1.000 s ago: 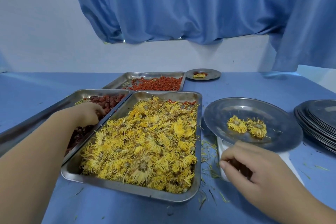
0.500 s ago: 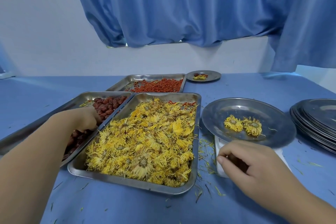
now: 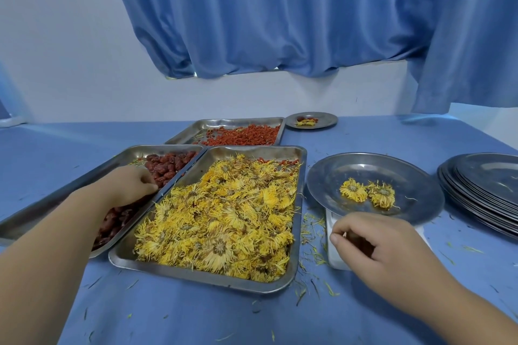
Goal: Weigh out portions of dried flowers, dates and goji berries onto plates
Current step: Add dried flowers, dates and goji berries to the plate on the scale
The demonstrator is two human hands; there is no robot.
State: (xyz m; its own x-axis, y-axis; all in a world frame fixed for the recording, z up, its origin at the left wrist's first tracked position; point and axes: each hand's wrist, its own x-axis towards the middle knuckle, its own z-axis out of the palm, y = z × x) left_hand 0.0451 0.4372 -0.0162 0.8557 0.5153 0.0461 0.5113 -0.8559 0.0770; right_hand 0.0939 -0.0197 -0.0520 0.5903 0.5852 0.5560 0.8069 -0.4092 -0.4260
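Three steel trays lie on the blue table. The left tray (image 3: pixel 157 148) holds red dates (image 3: pixel 168 165), the middle tray (image 3: pixel 196 277) is heaped with yellow dried flowers (image 3: pixel 224 218), and the far tray (image 3: pixel 238 122) holds goji berries (image 3: pixel 244 137). A round steel plate (image 3: pixel 336 176) with two dried flowers (image 3: pixel 367 193) sits on a white scale (image 3: pixel 335 255). My left hand (image 3: pixel 131 185) is in the date tray, its fingers curled down and pinched among the dates. My right hand (image 3: pixel 370 241) hovers over the scale's front with curled fingers, and its dark hollow hides whatever is inside.
A stack of several empty steel plates (image 3: pixel 487 190) stands at the right edge. A small filled plate (image 3: pixel 325 120) sits at the back beside the goji tray. Loose petals litter the cloth around the scale. A blue curtain (image 3: pixel 280 22) hangs behind the table.
My head has tipped up a little, so everything sits lower in view. Both hands keep nearly the same places, the left among the dates and the right at the scale.
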